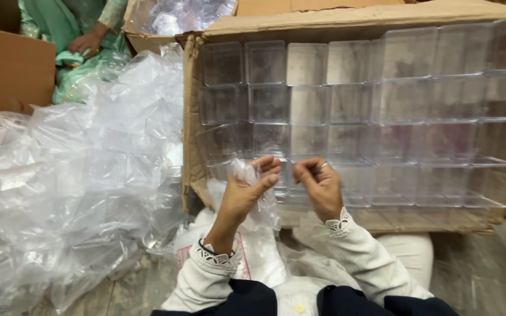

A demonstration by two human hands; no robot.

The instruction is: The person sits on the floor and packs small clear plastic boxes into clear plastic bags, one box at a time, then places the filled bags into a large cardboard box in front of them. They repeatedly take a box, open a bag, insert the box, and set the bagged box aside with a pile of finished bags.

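Observation:
My left hand (pixel 246 188) is closed on a small clear plastic bag (pixel 260 205), pinching its crumpled top while the rest hangs down. My right hand (pixel 321 184) is level with it, a little apart, fingers curled in a pinch; whether it grips the bag's film I cannot tell. Both hands are in front of a large cardboard box (pixel 191 105) lying on its side, filled with several stacked clear plastic boxes (pixel 306 88). A ring shows on my right hand. White lace-edged cuffs cover both wrists.
A big heap of crumpled clear plastic bags (pixel 71 187) lies on the left. Another person (pixel 71 29) in green sits at the top left beside a cardboard box (pixel 16 70). A second box of clear plastic (pixel 177 14) stands behind. A white sack (pixel 405 251) lies under my arms.

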